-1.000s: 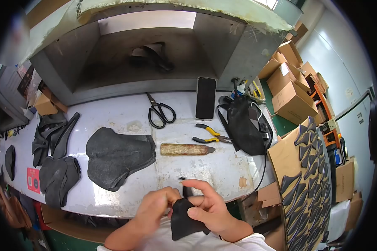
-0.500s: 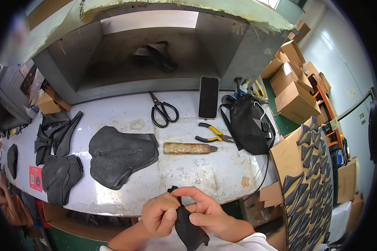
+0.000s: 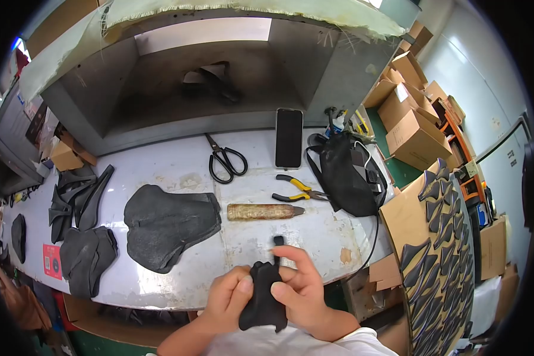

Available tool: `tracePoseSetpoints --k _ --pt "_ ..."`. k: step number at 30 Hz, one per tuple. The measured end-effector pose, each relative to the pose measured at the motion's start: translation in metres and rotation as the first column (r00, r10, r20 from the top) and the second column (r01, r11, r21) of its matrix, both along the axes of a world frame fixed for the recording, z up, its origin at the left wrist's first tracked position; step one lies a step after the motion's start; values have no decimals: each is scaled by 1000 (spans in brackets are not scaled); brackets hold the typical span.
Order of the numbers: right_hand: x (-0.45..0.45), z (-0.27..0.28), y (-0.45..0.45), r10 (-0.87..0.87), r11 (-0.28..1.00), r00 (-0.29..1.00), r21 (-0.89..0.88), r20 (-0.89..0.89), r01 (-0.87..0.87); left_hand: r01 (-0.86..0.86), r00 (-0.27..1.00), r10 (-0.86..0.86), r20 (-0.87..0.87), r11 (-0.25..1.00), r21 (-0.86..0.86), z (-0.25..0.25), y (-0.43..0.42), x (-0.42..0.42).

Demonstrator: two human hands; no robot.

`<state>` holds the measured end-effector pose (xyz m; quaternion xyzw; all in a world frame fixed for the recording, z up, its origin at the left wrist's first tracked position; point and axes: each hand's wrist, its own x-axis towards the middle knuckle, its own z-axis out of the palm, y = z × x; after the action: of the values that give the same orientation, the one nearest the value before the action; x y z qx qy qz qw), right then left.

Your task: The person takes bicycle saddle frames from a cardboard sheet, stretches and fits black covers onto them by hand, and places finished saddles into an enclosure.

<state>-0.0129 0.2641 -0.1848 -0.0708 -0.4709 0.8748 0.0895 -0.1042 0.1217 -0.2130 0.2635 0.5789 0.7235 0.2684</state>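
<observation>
A black flexible piece [image 3: 263, 299] is held between both hands near the front edge of the table. My left hand [image 3: 230, 296] pinches its left side, thumb on top. On the right side my right hand [image 3: 302, 293] presses it with the thumb, while the index finger curls by a narrow black strip [image 3: 278, 249] that sticks up from behind the piece. Beyond the hands lie a worn, wrapped tool with a dark tip [image 3: 264, 212], yellow-black pliers [image 3: 302, 190] and black-handled scissors [image 3: 226, 163]. A stack of dark cut sheets [image 3: 169, 228] rests to the left.
A phone [image 3: 289, 138] and a black bag [image 3: 347, 178] lie at the back right. More dark pieces [image 3: 89, 261] are on the left. A grey metal hood [image 3: 338, 77] stands behind. A board [image 3: 406, 222] with many small dark pieces is on the right, near cardboard boxes [image 3: 415, 142].
The black piece has turned and now shows a broader face. Its narrow strip points up further right, beside my right index finger. My left hand has shifted its hold along the left edge.
</observation>
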Motion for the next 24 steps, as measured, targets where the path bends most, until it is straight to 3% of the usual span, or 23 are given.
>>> tracePoseSetpoints --k 1,2,3,5,6,9,10,11,12,13,14,15,16,17,18,19,21,22,23,24 --pt "-4 7 1 90 967 991 -245 95 -64 -116 932 108 -346 993 -2 1 2 -2" --pt "-6 -1 6 206 937 978 -282 -28 -205 -134 961 116 -252 990 -54 2 2 -3" --pt "-5 -1 5 207 937 978 -283 -28 -207 -135 961 117 -252 989 -55 6 0 -6" --pt "-4 -3 4 93 995 995 -33 -39 -94 91 982 -74 171 991 -95 14 -6 -14" --pt "-5 -6 3 38 998 998 50 -47 -35 102 994 -97 53 990 -102 6 -15 -12" --pt "-6 -8 2 -37 999 996 20 -87 39 117 980 -101 172 989 -89 1 -11 -11" --pt "-7 -7 3 -39 999 996 17 -86 41 150 873 -161 460 987 61 -9 -7 -11" --pt "-10 -4 7 -1 991 1000 -137 0 1 150 874 -160 459 987 59 -12 -4 -8" --pt "-13 -3 8 51 957 996 -289 78 -27 26 978 -24 209 1000 -7 -13 3 -3" --pt "-14 -4 8 52 957 996 -289 76 -28 -112 992 109 -62 993 -38 -12 7 -1" --pt "-13 -7 7 52 931 994 -364 98 -13 -113 992 110 -62 993 -39 -11 7 -2" --pt "-13 -8 5 55 900 991 -435 121 3 -78 975 81 209 997 -25 -7 7 -5" --pt "-15 -6 3 -24 931 995 -361 99 59 -47 885 42 463 999 0 -5 7 -6" --pt "-16 -7 0 -26 931 995 -360 97 60 -45 886 40 462 999 0 -7 7 -7" --pt "-18 -10 -1 -139 957 989 -249 57 149 -60 996 63 70 997 -39 -9 6 -10" --pt "-18 -13 -3 -249 959 969 -141 9 247 -87 942 59 -331 994 -70 -10 6 -10" --pt "-18 -14 -4 -262 956 965 -137 -19 257 -149 928 95 -360 981 -126 -7 12 -5" --pt "-19 -12 -4 -251 939 967 -232 36 252 -52 990 62 129 995 -81 -5 14 -6" --pt "-19 -10 -4 -234 912 968 -325 88 250 11 812 -12 584 1000 4 -4 16 -7" --pt "-19 -9 -4 -235 912 968 -324 88 251 -34 805 19 592 999 14 -11 18 -5"
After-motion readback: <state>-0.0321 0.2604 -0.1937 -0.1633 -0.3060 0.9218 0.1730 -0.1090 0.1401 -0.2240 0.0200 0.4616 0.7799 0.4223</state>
